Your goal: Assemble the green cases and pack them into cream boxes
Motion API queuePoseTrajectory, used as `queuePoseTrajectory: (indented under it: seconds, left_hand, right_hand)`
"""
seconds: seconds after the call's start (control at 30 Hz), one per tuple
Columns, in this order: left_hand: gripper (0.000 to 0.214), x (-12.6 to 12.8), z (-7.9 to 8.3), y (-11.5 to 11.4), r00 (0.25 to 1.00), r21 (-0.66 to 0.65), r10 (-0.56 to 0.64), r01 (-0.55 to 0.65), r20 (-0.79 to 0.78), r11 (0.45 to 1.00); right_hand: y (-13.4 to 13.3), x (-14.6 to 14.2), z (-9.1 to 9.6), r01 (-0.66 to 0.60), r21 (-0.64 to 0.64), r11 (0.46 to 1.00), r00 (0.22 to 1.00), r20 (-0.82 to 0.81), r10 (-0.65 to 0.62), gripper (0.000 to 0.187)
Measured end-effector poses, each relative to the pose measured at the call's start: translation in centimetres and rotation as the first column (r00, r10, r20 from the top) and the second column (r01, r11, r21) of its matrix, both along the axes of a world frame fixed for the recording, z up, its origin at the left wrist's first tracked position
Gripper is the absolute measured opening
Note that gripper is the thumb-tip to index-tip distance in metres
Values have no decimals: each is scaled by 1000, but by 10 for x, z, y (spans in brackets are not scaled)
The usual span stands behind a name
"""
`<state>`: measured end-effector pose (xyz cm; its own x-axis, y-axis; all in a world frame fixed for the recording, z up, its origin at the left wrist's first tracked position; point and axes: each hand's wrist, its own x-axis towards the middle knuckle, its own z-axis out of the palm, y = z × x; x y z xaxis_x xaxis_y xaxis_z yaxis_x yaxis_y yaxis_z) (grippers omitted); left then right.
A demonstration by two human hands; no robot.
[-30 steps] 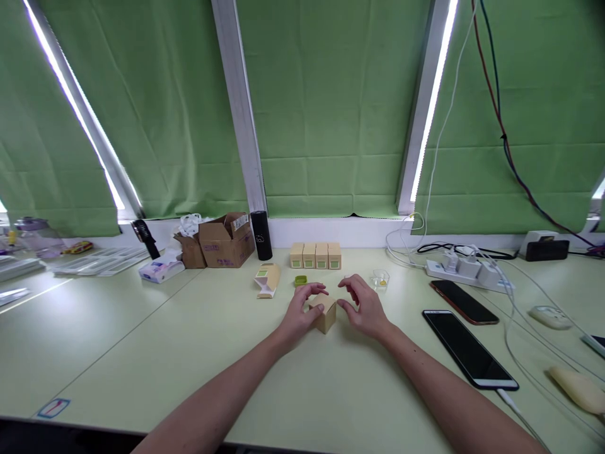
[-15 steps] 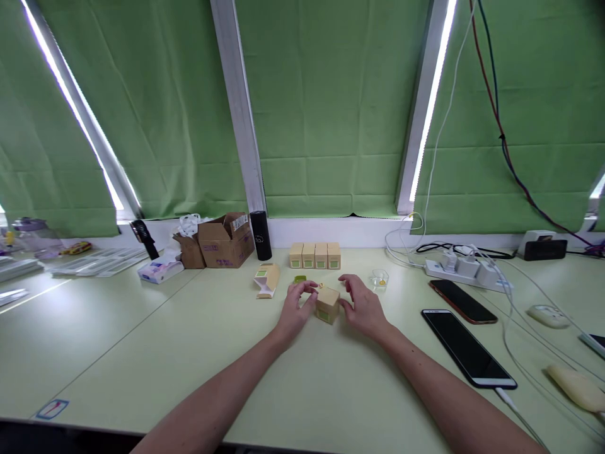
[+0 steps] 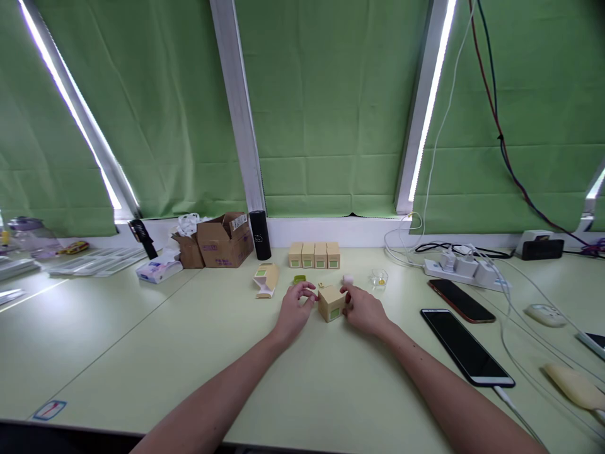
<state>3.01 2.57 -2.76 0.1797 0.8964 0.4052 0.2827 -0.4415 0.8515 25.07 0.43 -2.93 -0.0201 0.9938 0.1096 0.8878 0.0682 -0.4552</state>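
Note:
A small tan cardboard box (image 3: 331,304) with a green-edged label sits between my hands. My left hand (image 3: 293,313) is at its left side, thumb and fingers apart; whether a fingertip touches the box, I cannot tell. On the other side, the bent fingers of my right hand (image 3: 363,309) are against the right face and back corner. Just beyond lie a tiny yellow piece (image 3: 323,285), a small green piece (image 3: 299,279) and a small pale pink block (image 3: 348,279). An opened, flattened-looking box (image 3: 266,280) lies to the left.
Several matching boxes (image 3: 314,255) stand in a row at the back. A clear small dish (image 3: 379,279) is to the right. Phones (image 3: 466,347), cables and a power strip (image 3: 466,272) occupy the right side. A larger carton (image 3: 224,243), black cylinder (image 3: 259,235) and tissue pack (image 3: 159,270) stand back left.
The small box has turned so its label faces front right, and has shifted slightly right. My right hand has moved in against it. The pink block behind has come into view.

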Motion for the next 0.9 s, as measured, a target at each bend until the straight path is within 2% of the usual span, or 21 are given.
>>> queuePoseTrajectory:
  seconds: [0.13, 0.27, 0.33, 0.47, 0.57, 0.67, 0.77, 0.9]
  left_hand:
    - [25, 1, 4, -3, 997, -26, -56, 57, 57, 998]
    - [26, 1, 2, -1, 1000, -27, -11, 11, 13, 1000]
    - [26, 0, 0, 1, 999, -20, 27, -28, -18, 999]
    - [25, -2, -3, 4, 997, -11, 69, -69, -47, 998]
    - [25, -3, -3, 4, 995, -17, 85, -86, -55, 996]
    - [26, -3, -2, 3, 994, -32, 88, -90, -67, 995]
    - [27, -2, -1, 0, 989, -13, 108, -109, -105, 994]
    - [27, 0, -1, -1, 985, 25, 123, -121, -122, 992]
  right_hand:
    - [-2, 3, 5, -69, -22, 997, 994, -92, 66, 71]
    - [-5, 2, 3, -141, 30, 990, 965, -218, 144, 83]
    - [-6, -3, 0, -156, 95, 983, 941, -288, 177, 80]
    - [-1, -12, -5, -152, 186, 971, 875, -432, 219, 60]
    - [5, -12, 0, -188, 149, 971, 849, -473, 236, 51]
    - [16, -3, 11, -198, 111, 974, 865, -449, 227, 51]
    - [36, 14, 26, -115, 128, 985, 924, -349, 153, 50]
    - [74, 43, 45, 52, 163, 985, 951, -308, 1, 51]
